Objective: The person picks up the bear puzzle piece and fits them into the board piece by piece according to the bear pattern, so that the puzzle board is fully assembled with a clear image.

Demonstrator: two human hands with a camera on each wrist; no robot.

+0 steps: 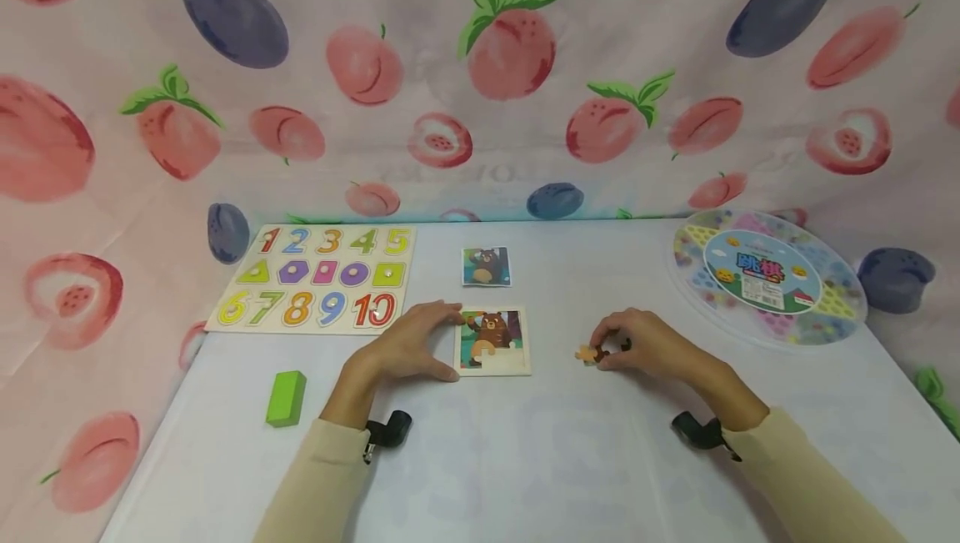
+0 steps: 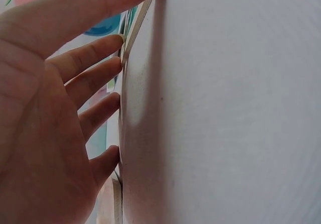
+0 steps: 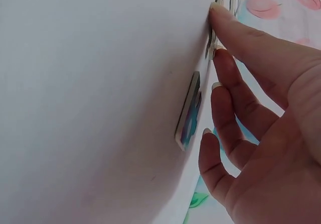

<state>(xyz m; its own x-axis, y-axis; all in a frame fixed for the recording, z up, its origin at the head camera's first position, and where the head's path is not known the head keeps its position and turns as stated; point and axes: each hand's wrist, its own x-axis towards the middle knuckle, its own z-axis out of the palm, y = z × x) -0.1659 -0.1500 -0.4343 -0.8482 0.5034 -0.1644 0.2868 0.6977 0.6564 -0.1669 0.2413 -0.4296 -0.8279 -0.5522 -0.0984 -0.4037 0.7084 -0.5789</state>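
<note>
A small wooden bear puzzle (image 1: pixel 491 341) lies in the middle of the table, with bare pale board showing at its lower right. At its left edge, my left hand (image 1: pixel 405 343) touches the corners with a spread thumb and index finger, the fingers fairly straight. Right of the puzzle, my right hand (image 1: pixel 648 343) pinches a puzzle piece (image 1: pixel 587 354) between thumb and index finger, close to the table. In the right wrist view another puzzle piece (image 3: pixel 189 116) lies on the table under the curved fingers. A small bear picture card (image 1: pixel 486 267) lies behind the puzzle.
A wooden number and shape board (image 1: pixel 315 280) lies at the back left. In front of it stands a green block (image 1: pixel 286 399). A round, clear-lidded game box (image 1: pixel 768 276) sits at the back right. Fruit-patterned cloth (image 1: pixel 438 84) rises behind the white table (image 1: pixel 525 468).
</note>
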